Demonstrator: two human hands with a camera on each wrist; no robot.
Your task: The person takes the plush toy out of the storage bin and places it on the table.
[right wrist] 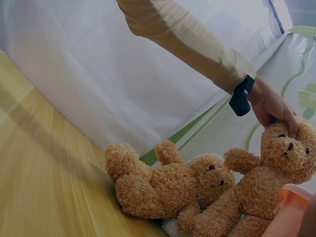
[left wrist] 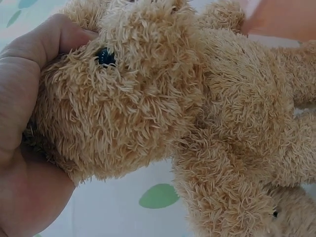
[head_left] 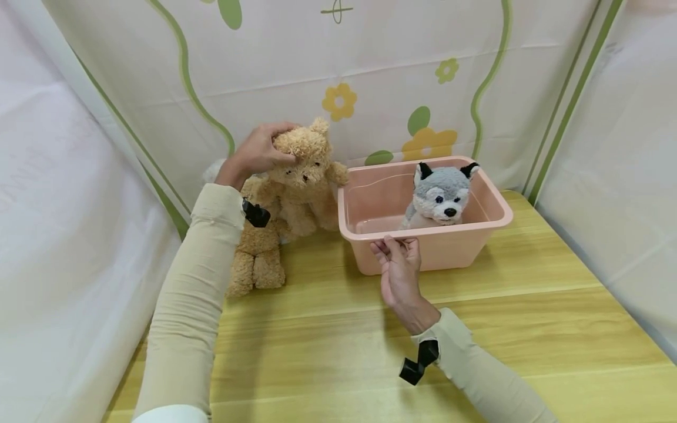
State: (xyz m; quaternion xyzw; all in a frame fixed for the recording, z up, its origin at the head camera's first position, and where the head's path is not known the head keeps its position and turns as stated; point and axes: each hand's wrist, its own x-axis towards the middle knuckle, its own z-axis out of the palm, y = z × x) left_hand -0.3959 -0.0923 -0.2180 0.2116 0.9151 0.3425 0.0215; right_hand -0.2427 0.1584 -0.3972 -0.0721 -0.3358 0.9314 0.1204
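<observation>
My left hand (head_left: 261,150) grips the head of a light-brown teddy bear (head_left: 309,170), thumb at its brow, holding it upright just left of a pink plastic bin (head_left: 449,249). The bear's paw overlaps the bin's left rim in the head view. Curly fur and one dark eye fill the left wrist view, with my left thumb (left wrist: 37,44) pressed into the head. My right hand (head_left: 399,270) holds the bin's front rim, fingers curled at its edge. Inside the bin sits a grey and white husky plush (head_left: 441,197), facing me.
A second brown teddy bear (right wrist: 168,187) lies on its back on the wooden table (head_left: 317,341), left of the held one. Something white and fluffy (head_left: 213,170) shows behind my left wrist. White fabric walls (head_left: 275,64) with printed flowers enclose the back and sides.
</observation>
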